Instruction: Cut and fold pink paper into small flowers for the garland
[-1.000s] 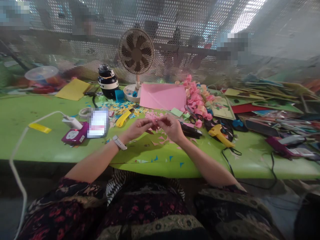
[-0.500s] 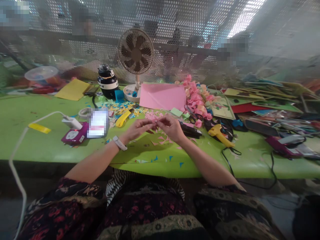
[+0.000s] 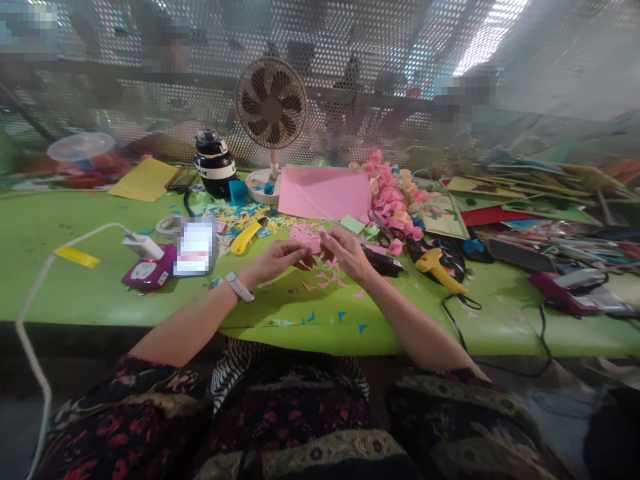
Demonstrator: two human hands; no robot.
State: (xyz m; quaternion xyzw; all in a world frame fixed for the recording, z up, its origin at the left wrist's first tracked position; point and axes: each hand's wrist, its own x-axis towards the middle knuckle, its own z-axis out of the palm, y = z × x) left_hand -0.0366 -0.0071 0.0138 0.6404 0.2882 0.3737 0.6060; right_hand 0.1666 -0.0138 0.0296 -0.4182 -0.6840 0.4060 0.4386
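Note:
Both hands hover over the middle of a green table (image 3: 75, 293). My left hand (image 3: 277, 259), with a white watch (image 3: 239, 286) on its wrist, has its fingers curled, thumb and forefinger pinched beside a small pink paper piece (image 3: 313, 247). My right hand (image 3: 347, 252) is just to the right, its fingers bent and partly spread, the tips at that same piece. Pink paper scraps (image 3: 325, 277) lie on the table under the hands. Which hand grips the piece is hard to make out.
A pink sheet (image 3: 325, 192) and a small fan (image 3: 271, 107) stand behind the hands. Left are a yellow cutter (image 3: 246, 235), a phone (image 3: 195, 248) and a purple device (image 3: 145, 273) with a white cable. Right are pink paper flowers (image 3: 395, 193), a yellow glue gun (image 3: 437, 267) and stacked card sheets.
My hands have drawn slightly apart and the right hand's fingers have opened a little. The pink piece between them shows more than before.

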